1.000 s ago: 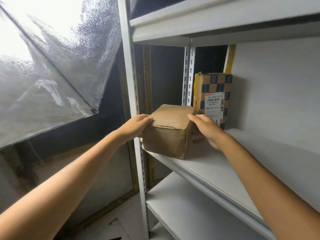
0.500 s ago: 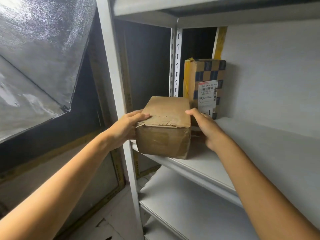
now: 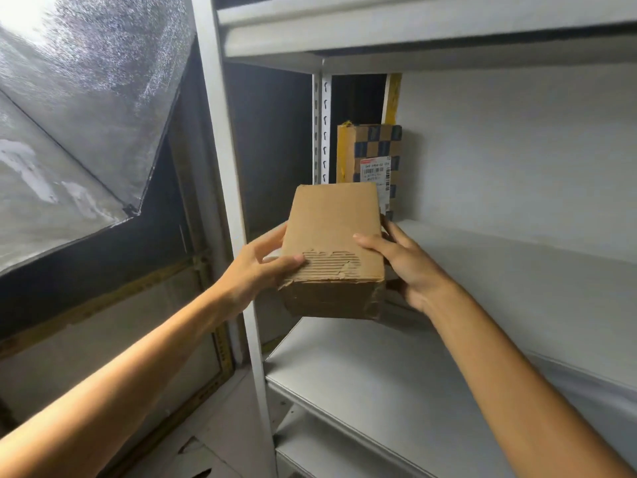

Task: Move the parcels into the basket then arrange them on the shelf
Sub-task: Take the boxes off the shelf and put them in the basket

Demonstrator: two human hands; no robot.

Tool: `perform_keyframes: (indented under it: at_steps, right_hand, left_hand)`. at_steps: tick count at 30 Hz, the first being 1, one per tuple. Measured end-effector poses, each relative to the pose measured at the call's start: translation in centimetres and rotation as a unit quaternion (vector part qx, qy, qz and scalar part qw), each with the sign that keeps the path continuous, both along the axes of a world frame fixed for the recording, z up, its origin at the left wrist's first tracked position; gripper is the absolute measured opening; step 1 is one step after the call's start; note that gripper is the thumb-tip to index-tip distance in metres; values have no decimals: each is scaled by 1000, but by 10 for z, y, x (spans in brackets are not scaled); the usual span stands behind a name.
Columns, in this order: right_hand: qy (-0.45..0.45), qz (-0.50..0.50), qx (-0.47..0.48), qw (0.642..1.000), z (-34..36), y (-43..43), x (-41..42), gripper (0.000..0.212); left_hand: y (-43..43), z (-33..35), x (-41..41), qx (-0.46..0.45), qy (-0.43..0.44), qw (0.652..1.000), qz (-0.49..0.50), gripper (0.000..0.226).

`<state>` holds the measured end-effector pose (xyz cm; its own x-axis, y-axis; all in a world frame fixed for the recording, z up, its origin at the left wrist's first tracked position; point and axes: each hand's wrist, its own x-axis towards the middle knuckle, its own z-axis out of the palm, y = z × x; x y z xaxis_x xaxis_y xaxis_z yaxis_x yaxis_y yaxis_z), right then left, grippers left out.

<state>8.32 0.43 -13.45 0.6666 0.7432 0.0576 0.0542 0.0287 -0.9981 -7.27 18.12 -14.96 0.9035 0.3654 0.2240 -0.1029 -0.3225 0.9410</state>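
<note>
Head view is showing a white metal shelf (image 3: 517,257). A plain brown cardboard box (image 3: 332,229) is being held at the shelf's front corner, with a checkered labelled parcel (image 3: 375,146) at the shelf's back. The left grip (image 3: 255,267) and right grip (image 3: 403,267) are clasping the box's stiff sides; it is looking light.

Brown box (image 3: 331,229), seemingly navy-checked parcel (image 3: 375,146), white shelf (image 3: 517,257)

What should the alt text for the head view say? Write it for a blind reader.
The left hand and right hand grip a brown cardboard box with a torn top at the front corner of a white metal shelf. Behind it, a checkered parcel with a barcode label stands upright at the back.
</note>
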Motion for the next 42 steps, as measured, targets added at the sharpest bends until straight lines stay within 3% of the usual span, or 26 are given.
perform_keyframes:
  at_steps: [3, 5, 14, 24, 33, 42]
  right_hand:
    - [11, -19, 31, 999, 1, -50, -16, 34]
    - [5, -46, 49, 998, -1, -85, -22, 41]
    - [1, -184, 116, 976, -17, -272, -44, 62]
    - [-44, -404, 107, 907, -36, -481, -81, 67]
    - [27, -604, 76, 793, -95, -623, -151, 65]
    - [97, -774, 48, 624, -160, -697, -260, 55]
  left_hand:
    - [-39, 1, -4, 7, -19, 1000, -22, 83]
    - [-67, 3, -2, -7, -21, 998, -54, 92]
    - [-225, 13, 26, 7, -8, 976, -219, 78]
    - [-424, -5, 85, 6, -14, 906, -423, 74]
    - [-603, -55, 131, 7, 57, 785, -617, 74]
    - [-762, -140, 96, 7, 167, 660, -733, 81]
